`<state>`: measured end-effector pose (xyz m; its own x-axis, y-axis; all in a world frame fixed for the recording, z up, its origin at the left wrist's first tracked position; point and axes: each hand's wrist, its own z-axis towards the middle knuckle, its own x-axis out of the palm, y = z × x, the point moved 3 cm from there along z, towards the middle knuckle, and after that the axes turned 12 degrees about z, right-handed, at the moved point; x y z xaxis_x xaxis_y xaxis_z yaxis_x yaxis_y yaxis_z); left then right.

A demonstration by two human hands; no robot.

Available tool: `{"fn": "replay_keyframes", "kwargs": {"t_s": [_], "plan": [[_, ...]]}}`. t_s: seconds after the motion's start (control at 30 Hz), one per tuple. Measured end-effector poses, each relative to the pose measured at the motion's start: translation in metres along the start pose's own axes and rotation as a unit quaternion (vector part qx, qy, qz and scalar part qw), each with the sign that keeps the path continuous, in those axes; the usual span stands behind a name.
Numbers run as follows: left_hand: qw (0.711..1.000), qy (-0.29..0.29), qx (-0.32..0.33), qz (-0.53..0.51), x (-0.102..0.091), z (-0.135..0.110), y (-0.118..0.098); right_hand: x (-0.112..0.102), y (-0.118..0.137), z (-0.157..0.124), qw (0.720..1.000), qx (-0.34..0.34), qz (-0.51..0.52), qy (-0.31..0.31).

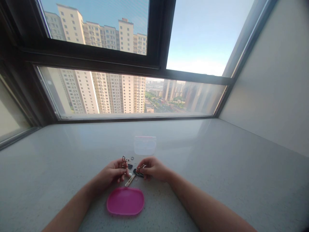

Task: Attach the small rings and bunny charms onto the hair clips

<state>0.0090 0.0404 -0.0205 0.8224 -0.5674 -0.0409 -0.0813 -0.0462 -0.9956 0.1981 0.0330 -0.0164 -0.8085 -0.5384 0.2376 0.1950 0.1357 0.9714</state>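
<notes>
My left hand (113, 173) is closed in a pinch on a small dark wire loop or ring piece (124, 160) that sticks up above its fingers. My right hand (154, 168) is closed on the dark head of a key (132, 178), whose pale blade points down and left between the two hands. A small dark ring (132, 158) and another small dark piece (130, 166) lie on the sill just beyond the fingers. A pink oval lid (125, 201) lies flat below the hands.
A clear plastic container (145, 145) with a pink rim stands behind the hands on the grey stone window sill (229, 167). The dark window frame (135, 118) runs along the back; a pale wall (272, 87) rises on the right.
</notes>
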Motion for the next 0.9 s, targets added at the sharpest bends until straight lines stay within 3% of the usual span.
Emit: {"fn": "replay_keyframes", "kwargs": {"t_s": [0.9], "plan": [[0.999, -0.028, -0.004, -0.021, 0.0010, -0.0007, -0.0024, 0.0005, 0.0003, -0.0006, 0.999, 0.030, 0.024, 0.016]]}}
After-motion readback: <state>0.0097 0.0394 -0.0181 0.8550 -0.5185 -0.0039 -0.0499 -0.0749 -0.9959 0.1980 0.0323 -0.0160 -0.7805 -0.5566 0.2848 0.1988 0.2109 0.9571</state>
